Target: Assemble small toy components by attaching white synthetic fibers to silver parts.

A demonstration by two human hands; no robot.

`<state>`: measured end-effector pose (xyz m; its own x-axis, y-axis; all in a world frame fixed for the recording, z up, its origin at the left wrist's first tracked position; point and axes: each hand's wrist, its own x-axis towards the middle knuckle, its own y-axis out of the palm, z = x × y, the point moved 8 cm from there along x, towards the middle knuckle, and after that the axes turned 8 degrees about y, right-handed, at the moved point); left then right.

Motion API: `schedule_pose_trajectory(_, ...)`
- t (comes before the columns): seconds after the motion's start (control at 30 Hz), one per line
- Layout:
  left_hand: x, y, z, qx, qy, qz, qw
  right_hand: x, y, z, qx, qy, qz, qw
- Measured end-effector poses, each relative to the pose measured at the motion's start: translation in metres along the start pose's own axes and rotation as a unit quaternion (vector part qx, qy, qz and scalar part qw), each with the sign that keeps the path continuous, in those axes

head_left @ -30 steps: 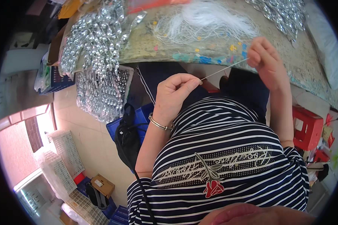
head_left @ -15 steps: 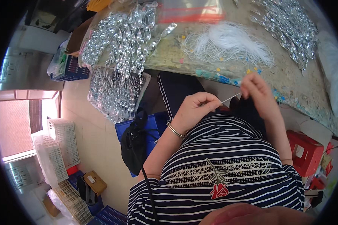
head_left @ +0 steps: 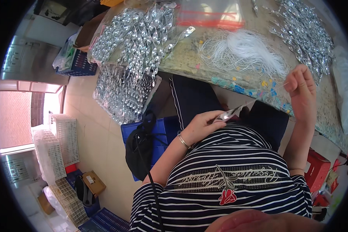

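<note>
Head view: left hand point(head_left: 200, 125) pinches a silver twisted ornament point(head_left: 230, 113) at the lap while right hand point(head_left: 302, 86), fingers closed, apparently draws thread point(head_left: 286, 83) taut near the desk point(head_left: 255, 83) edge.

Table edge point(head_left: 255, 87) open between hands; white strings point(head_left: 245, 52) (tangled) beyond.

White crates point(head_left: 60, 143), black bag point(head_left: 141, 149), red box point(head_left: 317, 170)

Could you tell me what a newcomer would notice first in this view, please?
Heaps of shiny silver ornaments cover the table's left end, with a white string bundle mid-table. Nearer, the left hand pinches one silver piece at the lap, while the right hand is raised beside the strings.
</note>
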<state>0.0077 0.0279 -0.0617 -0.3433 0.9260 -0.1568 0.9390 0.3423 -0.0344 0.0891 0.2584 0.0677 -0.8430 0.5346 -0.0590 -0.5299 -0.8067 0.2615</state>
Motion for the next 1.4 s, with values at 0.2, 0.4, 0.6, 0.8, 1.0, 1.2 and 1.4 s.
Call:
schedule_pose_trajectory(0.2,-0.033,-0.037,0.024,-0.052,-0.038,-0.067,0.996,0.022,-0.035,0.014,0.017,-0.031,-0.022,0.999)
schedule_pose_trajectory(0.4,-0.02,-0.098,-0.037,0.224,0.12,-0.257,0.933,0.06,-0.013,-0.007,-0.074,0.034,-0.032,0.996)
schedule_pose_trajectory(0.6,0.015,-0.161,-0.08,0.397,0.169,-0.357,0.828,0.073,0.026,-0.001,-0.125,0.0,0.022,0.992)
schedule_pose_trajectory(0.8,0.056,-0.223,-0.099,0.579,0.149,-0.353,0.72,0.049,0.037,-0.026,-0.219,0.054,0.05,0.973)
schedule_pose_trajectory(1.0,0.074,-0.267,-0.084,0.628,0.079,-0.37,0.68,0.028,-0.004,-0.056,-0.182,0.142,-0.01,0.973)
schedule_pose_trajectory(1.2,0.075,-0.234,-0.083,0.637,0.15,-0.367,0.661,0.009,-0.038,-0.066,-0.142,0.168,-0.05,0.974)
schedule_pose_trajectory(1.4,0.067,-0.186,-0.086,0.632,0.211,-0.339,0.664,-0.002,-0.043,-0.073,-0.199,0.183,-0.056,0.961)
